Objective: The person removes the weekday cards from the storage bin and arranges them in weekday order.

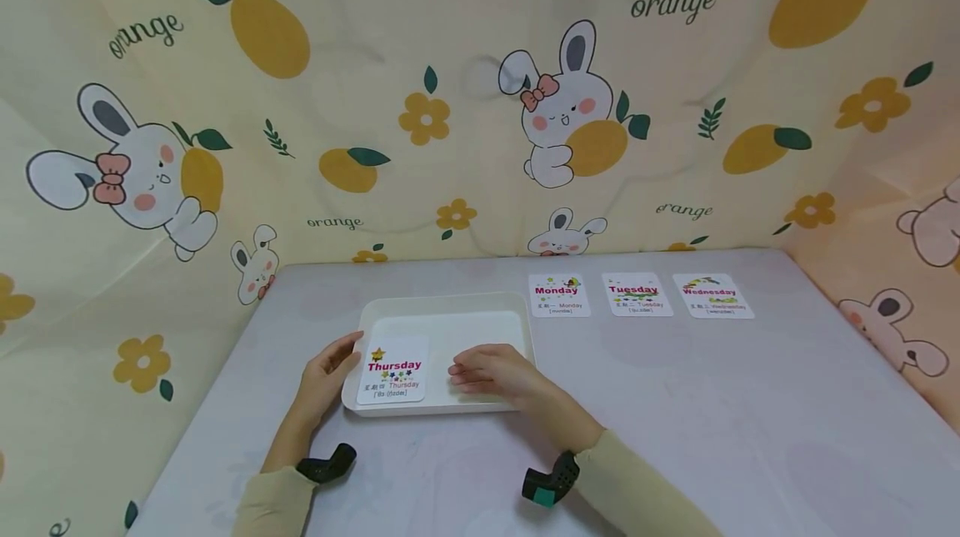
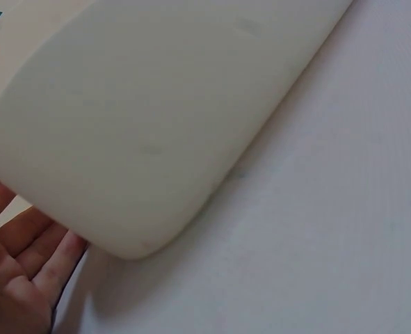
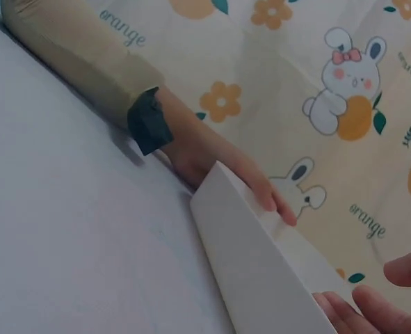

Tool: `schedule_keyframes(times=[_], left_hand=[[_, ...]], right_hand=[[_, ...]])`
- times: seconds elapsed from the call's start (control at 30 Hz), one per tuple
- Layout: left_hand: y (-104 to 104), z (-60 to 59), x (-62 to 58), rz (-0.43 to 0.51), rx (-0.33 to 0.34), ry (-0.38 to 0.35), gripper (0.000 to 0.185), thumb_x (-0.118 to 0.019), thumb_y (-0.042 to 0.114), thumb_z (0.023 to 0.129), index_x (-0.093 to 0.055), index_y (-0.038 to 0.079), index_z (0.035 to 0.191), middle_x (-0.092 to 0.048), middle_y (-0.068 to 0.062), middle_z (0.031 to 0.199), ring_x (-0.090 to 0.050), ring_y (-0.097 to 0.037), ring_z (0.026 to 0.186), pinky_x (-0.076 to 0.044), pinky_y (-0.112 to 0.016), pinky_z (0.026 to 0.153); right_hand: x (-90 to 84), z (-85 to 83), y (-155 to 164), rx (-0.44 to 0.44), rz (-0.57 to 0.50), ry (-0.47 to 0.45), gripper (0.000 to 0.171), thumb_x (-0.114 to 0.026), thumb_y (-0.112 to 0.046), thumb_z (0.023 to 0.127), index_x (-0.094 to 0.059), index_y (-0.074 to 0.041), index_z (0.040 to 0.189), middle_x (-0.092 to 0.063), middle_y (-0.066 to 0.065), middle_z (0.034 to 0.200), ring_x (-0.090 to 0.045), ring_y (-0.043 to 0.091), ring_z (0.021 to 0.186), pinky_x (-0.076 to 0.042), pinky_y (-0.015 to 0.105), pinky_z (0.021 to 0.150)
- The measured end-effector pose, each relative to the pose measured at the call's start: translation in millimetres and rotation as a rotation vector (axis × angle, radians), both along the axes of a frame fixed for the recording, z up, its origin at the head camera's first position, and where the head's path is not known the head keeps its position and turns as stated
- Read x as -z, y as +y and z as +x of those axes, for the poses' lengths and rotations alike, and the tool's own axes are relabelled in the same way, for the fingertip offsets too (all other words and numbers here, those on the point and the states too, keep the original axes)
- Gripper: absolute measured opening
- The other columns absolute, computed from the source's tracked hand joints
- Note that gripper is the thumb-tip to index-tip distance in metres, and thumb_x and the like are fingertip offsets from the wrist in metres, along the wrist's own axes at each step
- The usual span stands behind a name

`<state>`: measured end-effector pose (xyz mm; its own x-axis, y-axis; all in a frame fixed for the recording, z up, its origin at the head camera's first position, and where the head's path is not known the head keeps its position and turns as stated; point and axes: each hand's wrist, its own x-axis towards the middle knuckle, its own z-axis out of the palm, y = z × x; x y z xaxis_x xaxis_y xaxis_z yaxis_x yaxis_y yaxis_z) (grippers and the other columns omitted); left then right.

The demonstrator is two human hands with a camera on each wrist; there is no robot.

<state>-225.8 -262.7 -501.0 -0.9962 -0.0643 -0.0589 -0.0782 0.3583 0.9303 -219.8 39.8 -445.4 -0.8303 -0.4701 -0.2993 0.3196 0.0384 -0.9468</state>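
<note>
A white tray (image 1: pixel 450 324) sits on the table in front of me. In its left part lies a card (image 1: pixel 393 370) printed "Thursday". My left hand (image 1: pixel 335 363) rests against the tray's left rim beside that card, fingers relaxed; the left wrist view shows them (image 2: pixel 31 257) below the tray's outer wall (image 2: pixel 142 125). My right hand (image 1: pixel 480 373) lies flat on the tray floor to the right of the card and holds nothing. The right wrist view shows the tray rim (image 3: pixel 261 264), the left hand (image 3: pixel 240 170) on its far side and my right fingertips (image 3: pixel 372 309).
Three cards lie in a row on the table behind the tray at the right: "Monday" (image 1: pixel 558 295), "Tuesday" (image 1: pixel 637 294) and "Wednesday" (image 1: pixel 713 296). Patterned cloth walls (image 1: pixel 420 120) with rabbits and oranges enclose the table at the back and both sides.
</note>
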Motion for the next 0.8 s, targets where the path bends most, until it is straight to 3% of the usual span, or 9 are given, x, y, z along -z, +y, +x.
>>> schedule_keyframes(times=[0.4,0.8], left_hand=[[1,1.0,0.6,0.000,0.000,-0.005,0.046,-0.054,0.028,0.098,-0.047,0.014,0.141,-0.041,-0.009,0.153,-0.037,-0.028,0.144,-0.030,-0.046,0.120],[1,2.0,-3.8,-0.009,0.006,-0.001,0.045,-0.053,0.026,0.099,-0.047,0.013,0.141,-0.040,-0.010,0.153,-0.036,-0.029,0.145,-0.030,-0.045,0.120]], right_hand=[[7.8,-9.8,-29,0.045,0.009,-0.088,0.036,-0.054,-0.015,0.096,-0.056,0.008,0.124,-0.069,0.021,0.115,-0.069,0.009,0.081,-0.060,0.025,0.078],[8.4,-9.7,-40,0.083,0.006,-0.137,0.035,-0.056,-0.013,0.095,-0.057,0.007,0.123,-0.067,0.025,0.117,-0.069,0.011,0.080,-0.061,0.027,0.078]])
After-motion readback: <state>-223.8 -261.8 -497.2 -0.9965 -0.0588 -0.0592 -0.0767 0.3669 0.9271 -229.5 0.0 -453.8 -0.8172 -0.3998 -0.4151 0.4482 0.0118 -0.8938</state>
